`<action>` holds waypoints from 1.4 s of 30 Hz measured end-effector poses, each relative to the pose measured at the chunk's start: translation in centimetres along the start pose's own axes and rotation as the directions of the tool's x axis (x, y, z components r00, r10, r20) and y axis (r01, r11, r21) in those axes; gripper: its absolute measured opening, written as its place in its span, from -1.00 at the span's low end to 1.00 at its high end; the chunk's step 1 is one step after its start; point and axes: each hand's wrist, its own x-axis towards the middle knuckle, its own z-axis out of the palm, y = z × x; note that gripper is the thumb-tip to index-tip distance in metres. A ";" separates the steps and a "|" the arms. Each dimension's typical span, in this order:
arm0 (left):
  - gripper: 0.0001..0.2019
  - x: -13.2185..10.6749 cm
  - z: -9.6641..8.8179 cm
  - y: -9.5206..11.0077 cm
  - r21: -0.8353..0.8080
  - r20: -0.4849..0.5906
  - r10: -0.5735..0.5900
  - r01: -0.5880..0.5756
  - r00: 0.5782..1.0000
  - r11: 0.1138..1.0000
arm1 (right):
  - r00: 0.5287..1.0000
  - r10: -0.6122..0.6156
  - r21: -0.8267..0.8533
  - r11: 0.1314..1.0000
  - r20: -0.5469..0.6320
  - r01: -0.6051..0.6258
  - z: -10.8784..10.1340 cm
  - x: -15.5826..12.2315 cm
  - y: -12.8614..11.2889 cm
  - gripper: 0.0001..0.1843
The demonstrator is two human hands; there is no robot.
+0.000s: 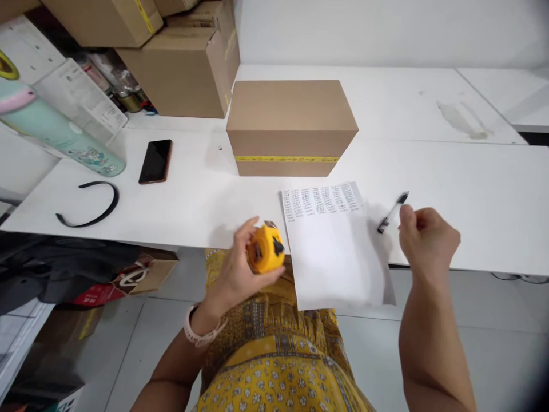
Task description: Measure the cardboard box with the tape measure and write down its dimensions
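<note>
My left hand (240, 263) grips a yellow tape measure (266, 248) with a black button, held up just in front of the table's front edge. A sheet of paper (334, 252) with rows of small handwriting at its top lies to the right, its lower part hanging over the edge. Curled into a loose fist, my right hand (429, 234) is just right of a black and clear pen (392, 213) on the table. No object shows in its fingers. Behind the paper sits a closed cardboard box (291, 117) with yellow tape along its front.
On the left of the white table (450, 200) are a phone (155, 162), a black headband (103, 194) and a mint green bottle (64, 131). More cardboard boxes (184, 68) are stacked at the back left. Bags (124, 280) and dark cloth are below the table's left end.
</note>
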 end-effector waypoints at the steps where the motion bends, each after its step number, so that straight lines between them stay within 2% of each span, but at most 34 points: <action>1: -0.07 1.0 -0.7 -0.3 0.131 -0.062 -0.021 0.029 0.998 0.991 | 0.995 0.092 -0.147 0.985 -0.026 -0.095 0.3 1.6 0.6 -0.61; 3: -0.14 3.2 -1.7 -1.0 0.376 -0.146 -0.069 0.120 0.987 0.919 | 0.982 0.190 -0.290 0.939 -0.008 -0.184 1.2 4.2 1.5 -0.55; 6: -0.22 5.9 -2.7 -2.2 0.597 -0.163 -0.111 0.188 0.980 0.780 | 0.969 0.216 -0.348 0.923 0.122 -0.162 2.8 6.5 2.0 -0.53; 9: -0.31 7.7 -3.1 -3.6 0.691 -0.116 -0.107 0.158 0.987 0.706 | 0.958 0.217 -0.312 0.938 0.188 -0.151 3.4 7.5 2.4 -0.82; 11: -0.35 8.2 -3.2 -4.4 0.709 -0.100 -0.078 0.126 0.992 0.693 | 0.956 0.238 -0.160 0.964 0.173 -0.212 3.0 7.5 2.9 -0.83; 13: -0.38 8.3 -2.9 -5.1 0.712 -0.118 -0.003 0.087 0.993 0.697 | 0.956 0.264 0.162 0.945 0.126 -0.283 1.8 6.7 3.2 -0.77; 14: -0.41 8.1 -2.5 -5.2 0.707 -0.141 0.058 0.060 0.988 0.705 | 0.960 0.259 0.354 0.892 0.107 -0.280 1.0 6.0 3.2 -0.77; 16: -0.50 7.3 -1.2 -5.2 0.673 -0.173 0.226 -0.052 0.959 0.738 | 0.981 0.185 0.648 0.740 0.062 -0.181 -0.6 4.1 2.6 -0.79; 17: -0.56 6.8 -0.2 -5.0 0.638 -0.150 0.318 -0.154 0.936 0.755 | 0.992 0.120 0.719 0.686 0.042 -0.113 -1.3 3.0 2.0 -0.80; 18: -0.60 6.1 0.8 -4.7 0.584 -0.092 0.408 -0.283 0.908 0.761 | 0.997 0.071 0.747 0.661 0.030 -0.069 -1.9 1.8 1.3 -0.81; 20: -0.62 4.8 2.9 -4.1 0.445 0.092 0.542 -0.521 0.836 0.728 | 0.999 0.022 0.746 0.665 0.034 -0.040 -2.2 -0.4 -0.6 -0.77; 22: -0.60 3.8 4.5 -3.6 0.363 0.282 0.559 -0.626 0.779 0.690 | 0.997 -0.018 0.707 0.706 0.071 -0.038 -1.4 -2.3 -2.5 -0.74; 24: -0.43 3.3 5.3 -3.3 0.386 0.416 0.496 -0.642 0.762 0.662 | 0.988 -0.091 0.680 0.733 0.128 -0.021 0.3 -3.7 -4.3 -0.73; 27: -0.22 3.2 5.3 -3.1 0.483 0.526 0.397 -0.648 0.752 0.588 | 0.946 -0.164 0.709 0.700 0.279 -0.088 3.5 -4.5 -6.3 -0.52; 29: -0.25 3.3 5.0 -3.1 0.539 0.562 0.346 -0.650 0.751 0.535 | 0.889 -0.167 0.710 0.671 0.427 -0.215 5.5 -4.6 -7.4 -0.43; 31: -0.38 3.3 4.8 -3.0 0.580 0.574 0.321 -0.651 0.753 0.490 | 0.827 -0.159 0.681 0.661 0.539 -0.317 7.2 -4.4 -8.2 -0.42; 33: -0.50 3.3 4.9 -2.9 0.614 0.551 0.336 -0.644 0.764 0.457 | 0.810 -0.157 0.660 0.676 0.564 -0.328 8.5 -4.1 -8.6 -0.50; 35: -0.55 3.4 5.1 -2.7 0.634 0.505 0.381 -0.633 0.774 0.445 | 0.833 -0.170 0.647 0.716 0.527 -0.263 9.4 -4.0 -8.7 -0.60; 38: -0.64 3.7 5.7 -2.5 0.643 0.439 0.448 -0.621 0.779 0.449 | 0.864 -0.199 0.635 0.754 0.462 -0.167 10.2 -3.9 -8.4 -0.63; 42: -0.69 3.8 6.3 -2.5 0.655 0.397 0.474 -0.605 0.786 0.453 | 0.872 -0.201 0.640 0.752 0.446 -0.154 10.7 -4.0 -7.9 -0.67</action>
